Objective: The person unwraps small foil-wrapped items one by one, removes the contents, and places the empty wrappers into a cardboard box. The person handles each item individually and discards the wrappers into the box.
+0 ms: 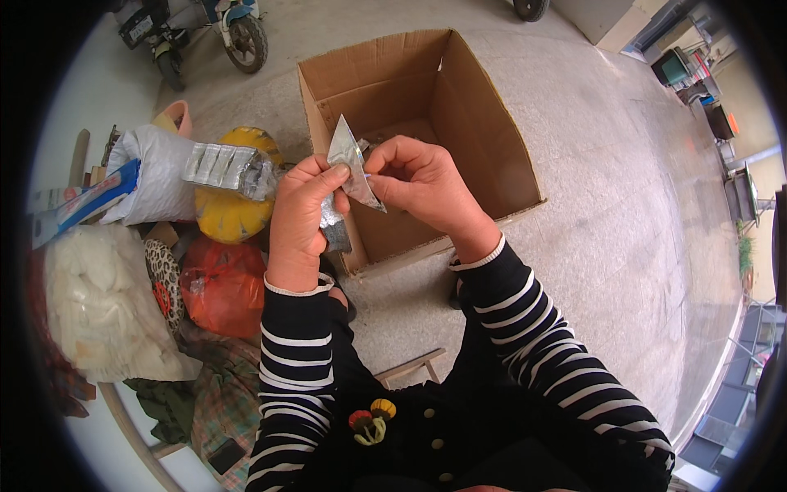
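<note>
My left hand [301, 215] holds a thin, shiny silver piece [345, 161] with pointed ends, its thumb pressed on the face. Below it, a crinkled silver-and-grey strip [335, 227] is also in the left hand's grasp. My right hand [424, 184] pinches a small bluish-white bit at the silver piece's right edge; what that bit is cannot be told. Both hands are above the near left part of an open cardboard box [492, 141]. Small objects inside the box are partly hidden behind the hands. Left of my left hand lies a bundle of silver packets in clear plastic [224, 167].
At the left are a white sack [163, 166], a yellow round object [227, 215], a red plastic bag [221, 286], a clear bag with white contents [110, 307] and a dark phone-like object [226, 456] on plaid cloth. Motorcycles [246, 40] stand beyond the box.
</note>
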